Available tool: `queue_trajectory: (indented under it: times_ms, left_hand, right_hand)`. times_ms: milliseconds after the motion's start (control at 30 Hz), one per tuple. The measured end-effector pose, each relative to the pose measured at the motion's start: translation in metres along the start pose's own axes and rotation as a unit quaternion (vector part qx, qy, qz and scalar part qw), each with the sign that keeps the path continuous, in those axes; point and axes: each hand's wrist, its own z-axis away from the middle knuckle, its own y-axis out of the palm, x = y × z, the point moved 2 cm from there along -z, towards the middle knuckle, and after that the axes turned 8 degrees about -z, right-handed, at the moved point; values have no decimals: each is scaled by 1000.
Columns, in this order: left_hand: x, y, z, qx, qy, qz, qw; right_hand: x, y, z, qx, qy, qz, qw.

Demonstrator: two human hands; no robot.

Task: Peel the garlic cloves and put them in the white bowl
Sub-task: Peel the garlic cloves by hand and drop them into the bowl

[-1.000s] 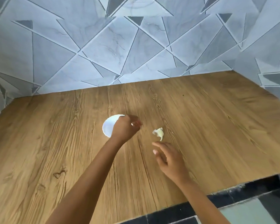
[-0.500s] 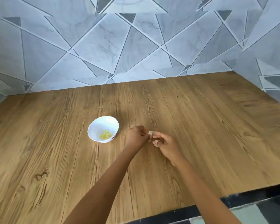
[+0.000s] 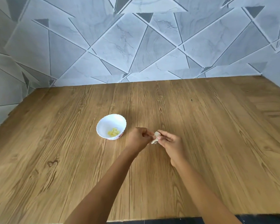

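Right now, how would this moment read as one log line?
stage: peeling | left hand: pinches garlic clove | right hand: pinches it too | white bowl: peeled cloves inside

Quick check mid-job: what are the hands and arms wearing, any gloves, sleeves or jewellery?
Nothing that shows. The left hand and right hand are bare: no gloves, and no rings that I can make out. The left forearm and right forearm are bare too, down to the picture's edge: no sleeve, watch or band in view.

A brown wood-grain surface fills the lower frame; grey marbled wall tiles with triangular patterns span the top and both sides.
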Motion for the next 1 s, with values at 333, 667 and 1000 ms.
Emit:
queue_trajectory:
  times_ms: [333, 667, 1000]
  left_hand:
    - [3, -4, 14, -53, -47, 88, 994]
    - [11, -39, 48, -51, -42, 88, 994]
    - [50, -66, 87, 7, -52, 45, 998]
  right_hand:
    - [-5, 6, -8, 1, 9, 57, 998]
    - [4, 11, -4, 57, -146, 309, 938]
    - [-16, 25, 72, 21, -363, 408, 837]
